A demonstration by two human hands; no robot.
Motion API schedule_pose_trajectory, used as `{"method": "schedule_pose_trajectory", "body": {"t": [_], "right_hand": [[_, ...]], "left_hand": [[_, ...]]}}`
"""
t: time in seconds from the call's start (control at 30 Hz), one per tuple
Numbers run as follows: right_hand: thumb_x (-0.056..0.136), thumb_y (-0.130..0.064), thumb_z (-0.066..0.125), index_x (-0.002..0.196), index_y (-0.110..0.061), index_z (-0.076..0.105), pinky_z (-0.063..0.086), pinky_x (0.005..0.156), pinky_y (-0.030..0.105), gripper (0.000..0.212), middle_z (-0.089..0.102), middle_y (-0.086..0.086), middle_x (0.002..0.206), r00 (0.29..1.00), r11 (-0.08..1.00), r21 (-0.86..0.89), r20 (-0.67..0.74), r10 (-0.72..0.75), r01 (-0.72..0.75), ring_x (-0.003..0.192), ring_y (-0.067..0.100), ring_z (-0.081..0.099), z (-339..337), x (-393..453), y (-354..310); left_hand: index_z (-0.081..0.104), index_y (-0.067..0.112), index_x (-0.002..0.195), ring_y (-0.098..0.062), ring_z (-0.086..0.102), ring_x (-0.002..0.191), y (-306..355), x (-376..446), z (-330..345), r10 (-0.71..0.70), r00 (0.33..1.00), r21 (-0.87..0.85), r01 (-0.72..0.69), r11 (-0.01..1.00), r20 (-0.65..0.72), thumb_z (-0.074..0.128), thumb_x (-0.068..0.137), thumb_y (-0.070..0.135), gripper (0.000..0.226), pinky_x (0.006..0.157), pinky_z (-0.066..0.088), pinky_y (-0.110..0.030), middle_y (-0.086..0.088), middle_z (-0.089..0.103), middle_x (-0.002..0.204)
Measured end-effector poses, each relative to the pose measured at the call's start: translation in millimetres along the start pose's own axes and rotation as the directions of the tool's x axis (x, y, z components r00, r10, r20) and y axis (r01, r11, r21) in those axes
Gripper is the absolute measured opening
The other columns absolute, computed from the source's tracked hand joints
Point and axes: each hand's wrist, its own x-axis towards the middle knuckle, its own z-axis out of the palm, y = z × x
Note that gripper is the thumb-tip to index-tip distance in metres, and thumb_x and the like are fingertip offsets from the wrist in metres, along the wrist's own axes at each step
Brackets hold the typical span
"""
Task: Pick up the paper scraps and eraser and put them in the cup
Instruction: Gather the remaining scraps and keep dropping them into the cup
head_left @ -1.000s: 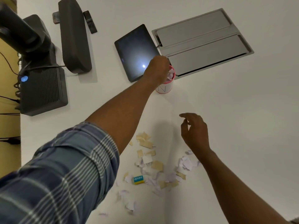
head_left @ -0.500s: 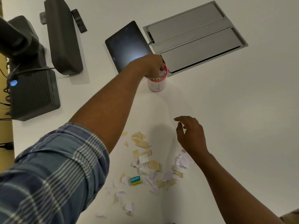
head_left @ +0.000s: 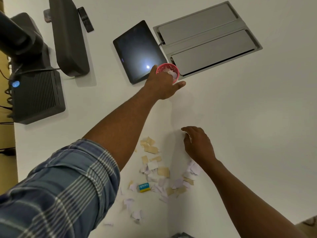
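The pink-rimmed cup (head_left: 167, 66) stands at the far middle of the white table, with white scraps showing inside it. My left hand (head_left: 163, 85) wraps around the cup's near side, one finger on its left and the thumb on its right, hiding its wall. Tan and white paper scraps (head_left: 163, 171) lie scattered near me. A blue and yellow eraser (head_left: 144, 187) rests among them. My right hand (head_left: 199, 143) hovers just beyond the scraps, fingers loosely curled and apart, holding nothing.
A dark tablet (head_left: 137, 50) lies just left of the cup, and a grey cable hatch (head_left: 205, 40) is set into the table behind it. Black devices (head_left: 68, 35) and a box with a blue light (head_left: 34, 93) stand at the far left edge.
My left hand was over the cup's mouth with its fingers in it; it has dropped down and now grips the cup's side. My right hand has hardly moved.
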Motion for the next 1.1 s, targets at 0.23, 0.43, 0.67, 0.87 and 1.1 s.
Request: {"method": "schedule_pose_trajectory", "body": {"t": [0.23,0.43,0.67,0.87,1.1], "right_hand": [[0.093,-0.019,0.052,0.125,-0.017,0.058,0.044,0.091,0.028,0.033,0.061,-0.001,0.127,1.000,0.998,-0.054,-0.006,-0.026,0.026,0.120,0.019,0.052,-7.0,-23.7,19.9],[0.093,-0.041,0.051,0.131,-0.014,0.051,0.048,0.090,0.038,0.047,0.055,0.005,0.129,0.990,0.977,-0.162,-0.063,0.127,-0.136,0.118,0.024,0.047,-9.1,-63.4,45.9],[0.083,-0.066,0.046,0.135,-0.027,0.040,0.052,0.076,0.032,0.065,0.042,-0.003,0.129,0.979,0.973,-0.192,0.133,0.152,-0.125,0.118,0.018,0.043,5.5,-95.1,38.7],[0.073,-0.064,0.064,0.143,-0.024,0.028,0.053,0.078,0.032,0.088,0.032,-0.001,0.134,0.936,0.968,-0.248,0.347,0.062,0.028,0.120,0.018,0.037,21.3,-96.1,9.0],[0.092,-0.031,0.055,0.124,-0.022,0.050,0.050,0.061,0.031,0.033,0.046,0.002,0.121,0.914,0.930,-0.253,0.373,-0.160,0.266,0.104,0.020,0.047,28.6,-93.6,-10.9]], "left_hand": [[0.059,0.017,0.117,-0.023,0.058,0.107,-18.9,-61.0,-0.1,-0.148,0.819,-0.325,-0.049,0.945,-0.554,0.042,0.092,0.049,0.044,0.100,0.040,-0.037,-0.004,0.066,0.117],[0.056,0.003,0.125,-0.030,0.049,0.127,-62.5,-168.1,93.9,-0.435,0.811,-0.578,0.151,0.802,-0.392,0.052,0.092,0.014,0.035,0.109,0.037,-0.037,-0.016,0.055,0.134],[0.032,0.012,0.145,-0.023,0.019,0.145,-91.5,-210.1,148.9,-0.398,0.913,-0.591,0.275,0.759,-0.086,0.054,0.092,0.017,0.058,0.118,0.022,-0.037,-0.009,0.020,0.157],[0.032,0.015,0.145,-0.024,0.021,0.143,-73.4,-195.9,146.1,-0.340,0.939,-0.551,0.256,0.794,-0.054,0.055,0.091,0.035,0.061,0.117,0.019,-0.035,-0.009,0.027,0.155],[0.053,0.009,0.130,-0.028,0.036,0.133,-39.7,-220.8,156.9,-0.245,0.961,-0.454,0.163,0.876,-0.127,0.058,0.089,0.027,0.045,0.108,0.036,-0.041,-0.011,0.040,0.146]]}}
